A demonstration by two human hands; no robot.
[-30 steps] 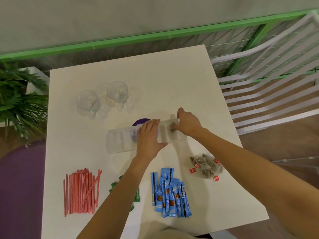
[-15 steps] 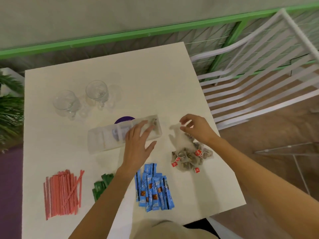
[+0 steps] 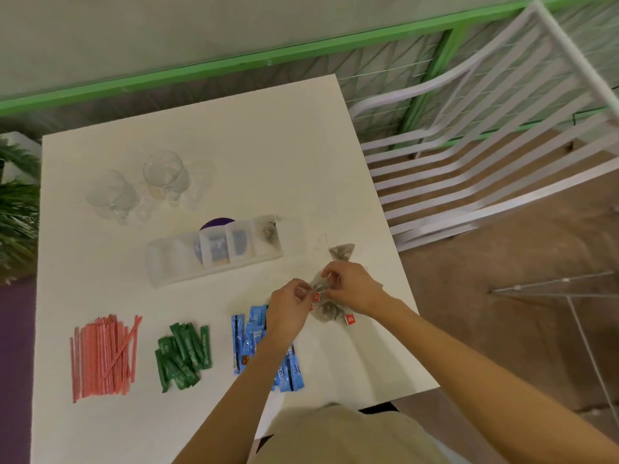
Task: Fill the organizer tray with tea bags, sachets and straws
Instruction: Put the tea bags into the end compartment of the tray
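A clear organizer tray [image 3: 174, 266] with several compartments lies mid-table; one tea bag [image 3: 269, 233] sits in its rightmost compartment. Both hands meet over the tea bag pile [image 3: 330, 313] just right of the tray's front. My left hand [image 3: 289, 308] pinches a red tag and string, and my right hand [image 3: 351, 289] grips a tea bag from the pile. One loose tea bag [image 3: 341, 252] lies just beyond. Pink straws [image 3: 104, 358], green sachets [image 3: 182, 356] and blue sachets [image 3: 248, 343] lie in a row along the near side, the blue ones partly under my left forearm.
Two clear glass cups [image 3: 114, 195] [image 3: 165, 174] stand at the back left of the white table [image 3: 268, 145]. A purple disc [image 3: 217, 223] shows behind the tray. A white slatted chair [image 3: 485, 155] is to the right, a green plant [image 3: 16, 212] to the left.
My left hand left the tray and joined my right hand at the tea bag pile. My right hand moved from the tray's right end down onto the pile. The camera view shifted.
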